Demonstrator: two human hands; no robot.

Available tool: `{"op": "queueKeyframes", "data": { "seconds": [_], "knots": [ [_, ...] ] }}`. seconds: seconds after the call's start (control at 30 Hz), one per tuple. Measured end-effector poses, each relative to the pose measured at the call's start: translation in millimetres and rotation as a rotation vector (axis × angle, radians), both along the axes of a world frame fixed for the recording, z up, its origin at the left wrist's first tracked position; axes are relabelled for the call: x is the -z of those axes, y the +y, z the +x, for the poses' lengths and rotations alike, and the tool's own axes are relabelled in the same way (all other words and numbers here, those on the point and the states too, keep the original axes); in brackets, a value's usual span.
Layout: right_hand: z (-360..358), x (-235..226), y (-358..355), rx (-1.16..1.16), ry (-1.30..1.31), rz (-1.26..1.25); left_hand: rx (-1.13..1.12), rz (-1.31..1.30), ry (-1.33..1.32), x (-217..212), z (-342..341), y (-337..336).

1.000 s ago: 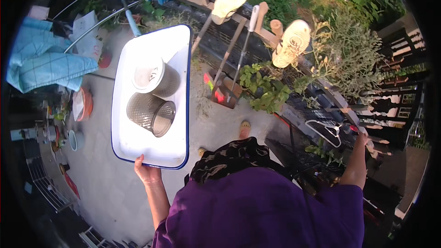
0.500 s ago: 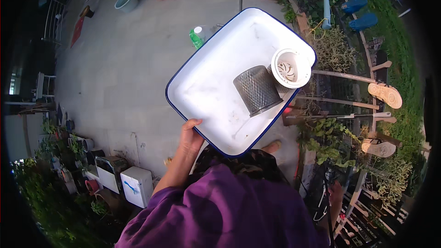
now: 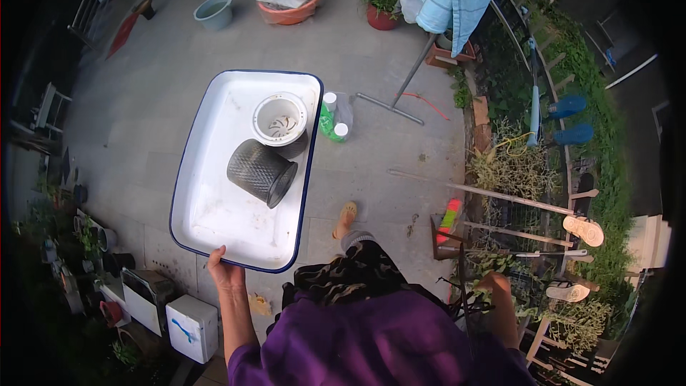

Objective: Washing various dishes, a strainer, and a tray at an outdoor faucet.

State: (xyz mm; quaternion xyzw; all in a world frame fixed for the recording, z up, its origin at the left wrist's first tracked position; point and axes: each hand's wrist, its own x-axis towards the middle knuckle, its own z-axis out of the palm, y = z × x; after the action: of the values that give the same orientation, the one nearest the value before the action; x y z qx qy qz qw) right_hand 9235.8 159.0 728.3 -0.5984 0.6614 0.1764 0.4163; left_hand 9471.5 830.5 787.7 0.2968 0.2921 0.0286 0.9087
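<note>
My left hand (image 3: 227,271) grips the near edge of a white enamel tray (image 3: 196,214) with a dark blue rim, thumb over the edge and fingers underneath. On the tray a dark grey, diamond-textured plant pot (image 3: 257,170) lies on its side. Against it stands a white pot (image 3: 279,120) with a slotted bottom, a dark pot (image 3: 294,146) partly showing under it. At the lower right, my right hand (image 3: 493,284) is bent down beside thin dark stems or wires; its fingers are hidden.
Green-labelled bottles with white caps (image 3: 336,120) stand on the paving past the tray. A metal stand (image 3: 414,71) carries blue cloth. Long poles (image 3: 493,196) and plants line the fence at right. White boxes (image 3: 191,329) are at lower left; basins (image 3: 289,3) lie far off.
The tray with its pots has swung to the left and turned more upright in view, still in my left hand. My right arm has come further into view. The view has shifted.
</note>
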Motion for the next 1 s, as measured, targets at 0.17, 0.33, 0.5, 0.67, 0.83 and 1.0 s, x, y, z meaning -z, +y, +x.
{"op": "queueKeyframes", "data": {
  "seconds": [0.17,0.33,0.5,0.67,0.83,1.0],
  "knots": [
    [163.9,12.3,55.4,-0.251,-0.61,0.284,-0.15,-0.022,-0.043,7.4,48.0,42.6],
    [323.2,39.3,57.1,-1.223,0.037,-0.411,-0.26,-0.015,-0.044,1.5,115.0,59.8],
    [484.9,38.1,88.8,-0.866,-0.422,-0.137,-0.37,-0.031,-0.051,-2.7,197.5,64.2],
    [602.2,0.8,131.5,-1.136,-0.476,0.085,-0.413,-0.074,-0.02,-11.3,260.7,69.1],
    [682.9,-39.7,212.1,-1.309,-0.515,0.139,-0.375,-0.067,-0.026,-6.3,316.0,88.5],
    [752.5,-70.9,268.1,-1.364,-0.554,0.164,-0.336,-0.121,-0.022,4.7,379.2,117.2]
  ]
}}
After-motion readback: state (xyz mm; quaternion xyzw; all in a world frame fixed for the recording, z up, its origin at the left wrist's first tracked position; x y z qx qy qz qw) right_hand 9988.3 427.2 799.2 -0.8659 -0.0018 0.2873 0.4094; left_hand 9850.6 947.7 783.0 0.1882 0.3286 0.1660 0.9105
